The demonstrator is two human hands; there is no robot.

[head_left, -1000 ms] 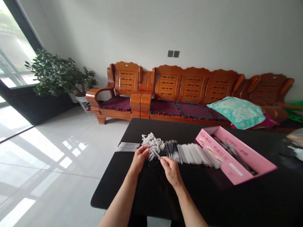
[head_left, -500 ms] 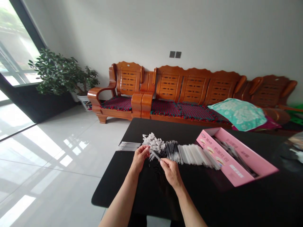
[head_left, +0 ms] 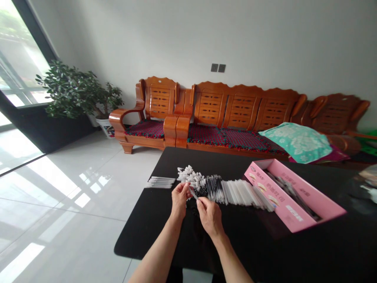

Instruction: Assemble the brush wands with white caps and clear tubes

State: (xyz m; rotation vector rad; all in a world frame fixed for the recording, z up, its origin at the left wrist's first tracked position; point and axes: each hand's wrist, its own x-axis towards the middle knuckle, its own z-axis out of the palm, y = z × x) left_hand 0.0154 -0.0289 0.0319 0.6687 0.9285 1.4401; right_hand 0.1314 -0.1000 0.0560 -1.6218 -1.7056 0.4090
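Note:
Between my two hands is a slim whitish pen barrel [head_left: 193,193], slanting down to the right. My left hand [head_left: 179,198] pinches around its upper end, where a small part may be hidden by the fingertips. The lower end is gripped by the thumb and fingers of my right hand [head_left: 209,215]. Just beyond lie a heap of short white pen caps [head_left: 191,175] and small black pieces [head_left: 201,191]. Black-and-white pen refills [head_left: 214,186] lie to their right, beside a row of translucent white tubes [head_left: 240,192]. Several whitish pens [head_left: 161,182] lie side by side left of the caps.
All this rests on a black table [head_left: 141,232]. A pink box [head_left: 294,214] holding dark slender pieces stands at the right. Behind the table are a wooden sofa [head_left: 241,110] with a turquoise cloth [head_left: 297,141] and a potted plant [head_left: 79,92].
My left hand has shifted right, closer to my right hand, and its fingers have closed in on the barrel's upper end. My right hand has moved slightly left.

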